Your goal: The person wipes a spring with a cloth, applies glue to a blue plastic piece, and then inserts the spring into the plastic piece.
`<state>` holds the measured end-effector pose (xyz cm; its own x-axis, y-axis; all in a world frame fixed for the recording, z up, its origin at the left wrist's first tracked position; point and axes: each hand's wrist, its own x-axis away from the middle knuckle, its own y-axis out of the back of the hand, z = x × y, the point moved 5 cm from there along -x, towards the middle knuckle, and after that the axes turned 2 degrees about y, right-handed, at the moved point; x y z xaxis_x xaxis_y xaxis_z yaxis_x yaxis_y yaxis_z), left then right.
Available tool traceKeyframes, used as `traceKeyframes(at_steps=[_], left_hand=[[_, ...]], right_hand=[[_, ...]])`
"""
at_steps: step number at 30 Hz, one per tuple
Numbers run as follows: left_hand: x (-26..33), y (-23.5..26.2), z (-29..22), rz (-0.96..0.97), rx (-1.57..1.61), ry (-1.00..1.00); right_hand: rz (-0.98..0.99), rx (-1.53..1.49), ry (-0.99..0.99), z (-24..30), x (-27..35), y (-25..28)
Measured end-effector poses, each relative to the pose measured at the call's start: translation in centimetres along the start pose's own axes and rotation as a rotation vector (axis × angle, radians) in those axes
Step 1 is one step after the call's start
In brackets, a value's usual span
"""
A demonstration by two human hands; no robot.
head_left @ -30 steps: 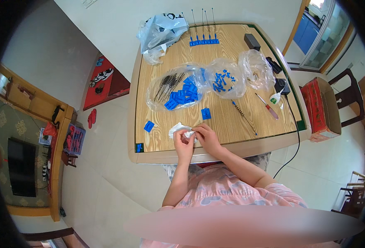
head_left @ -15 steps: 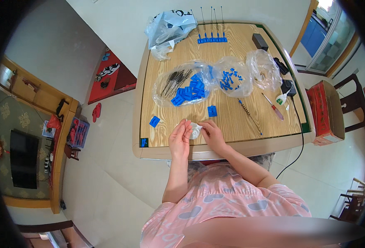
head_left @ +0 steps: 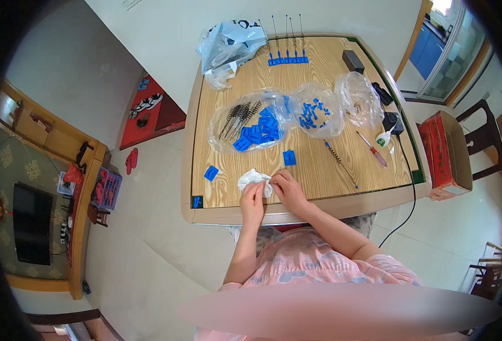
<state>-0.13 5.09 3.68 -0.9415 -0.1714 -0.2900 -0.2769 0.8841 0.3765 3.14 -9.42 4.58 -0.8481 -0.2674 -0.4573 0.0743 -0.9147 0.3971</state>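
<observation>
Near the front edge of the table, both my hands pinch a crumpled white tissue (head_left: 252, 177). My left hand (head_left: 253, 199) has its fingers closed on the lower part, while my right hand (head_left: 288, 190) grips the right side. A blue plastic piece (head_left: 289, 158) lies just beyond my right hand, and a similar blue piece (head_left: 211, 173) sits to the left. To the right rests a thin rod with a black spring (head_left: 336, 154) and blue ends. My fingertips are partly hidden by the tissue.
A clear bag (head_left: 217, 139) holds spring rods and blue pieces; another bag (head_left: 325, 128) holds small blue parts. A third bag (head_left: 364, 116), a screwdriver (head_left: 376, 153) and a small white bottle (head_left: 383, 138) lie right. Several spring rods stand in a blue row (head_left: 288, 60) at the back.
The tissue has spread out wider and now extends to the left above my left hand. My left hand has turned and moved slightly lower; my right hand stays on the tissue.
</observation>
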Motion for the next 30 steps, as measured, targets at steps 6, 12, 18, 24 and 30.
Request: traceKeyframes(at_steps=[6,12,18,24,30], left_hand=[[0.3,-1.7,-2.9,0.064,-0.339,-0.126],[-0.1,-1.4,-1.0,-0.08,-0.209,-0.04],[-0.2,-1.0,-0.5,-0.181,-0.17,0.005],[-0.2,-1.0,-0.3,-0.188,-0.137,-0.009],[0.1,-1.0,0.1,-0.192,-0.089,-0.069]], right_hand=[[0.038,-0.058,-0.077,-0.5,0.2,0.1],[0.058,-0.069,-0.123,0.3,-0.1,0.2],[0.077,-0.047,-0.124,0.3,-0.1,0.1],[0.064,-0.019,-0.04,0.5,-0.1,0.0],[0.075,-0.031,-0.074,0.2,0.0,-0.2]])
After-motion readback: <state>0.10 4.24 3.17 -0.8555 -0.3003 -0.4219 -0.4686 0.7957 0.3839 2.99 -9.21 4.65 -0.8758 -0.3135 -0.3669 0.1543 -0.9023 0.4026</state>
